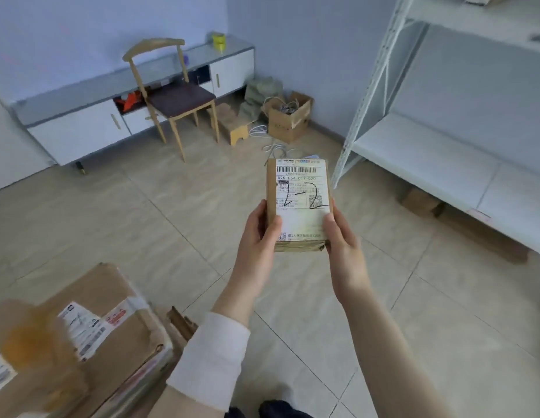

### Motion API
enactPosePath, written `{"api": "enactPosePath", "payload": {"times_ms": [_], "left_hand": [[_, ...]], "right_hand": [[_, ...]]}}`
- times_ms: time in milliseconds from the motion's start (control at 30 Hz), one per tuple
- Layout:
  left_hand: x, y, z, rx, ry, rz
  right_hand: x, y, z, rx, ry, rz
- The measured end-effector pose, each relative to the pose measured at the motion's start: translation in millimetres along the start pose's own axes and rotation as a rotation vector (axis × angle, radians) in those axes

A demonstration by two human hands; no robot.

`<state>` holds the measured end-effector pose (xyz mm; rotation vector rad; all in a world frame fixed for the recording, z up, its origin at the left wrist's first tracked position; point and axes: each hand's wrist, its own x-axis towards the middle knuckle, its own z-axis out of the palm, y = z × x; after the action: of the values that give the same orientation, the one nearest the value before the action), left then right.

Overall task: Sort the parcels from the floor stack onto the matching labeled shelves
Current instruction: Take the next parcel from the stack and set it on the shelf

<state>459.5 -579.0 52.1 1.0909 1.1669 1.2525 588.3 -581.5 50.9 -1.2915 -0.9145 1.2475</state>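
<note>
Nearest, at lower left, the floor stack (106, 342) of brown parcels carries blurred labels I cannot read. The left hand (259, 230) curls round the left edge of the parcel (299, 203), which is held above the floor. The right hand (341, 236) grips its right edge. The label reads 070-054-017-020, with 2-2 handwritten. Gripped only at its near end, it might tip. The shelves (428, 152) show no legible tags, so misfiling seems likelier.

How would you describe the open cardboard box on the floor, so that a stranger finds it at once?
Look at the far corner, between the long white cabinet and the metal shelves. The cardboard box stands on the floor there; only it has open flaps with cables inside.
</note>
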Motion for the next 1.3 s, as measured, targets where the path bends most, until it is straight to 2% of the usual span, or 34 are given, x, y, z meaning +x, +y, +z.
{"api": "enactPosePath", "payload": {"times_ms": [267, 567, 833, 1300], "left_hand": [[61, 2, 154, -0.019, -0.393, 0.095], [151, -8, 281, -0.013, -0.654, 0.099], [229, -11, 358, -0.005, -0.806, 0.041], [305, -7, 480, -0.007, -0.945, 0.052]], "right_hand": [[42, -39, -136, 0.053, 0.311, -0.124], [116, -68, -232, 0.041, 0.556, -0.183], [190, -91, -283, 0.017, 0.682, -0.169], [274, -125, -382, 0.022, 0.75, -0.212]]}}
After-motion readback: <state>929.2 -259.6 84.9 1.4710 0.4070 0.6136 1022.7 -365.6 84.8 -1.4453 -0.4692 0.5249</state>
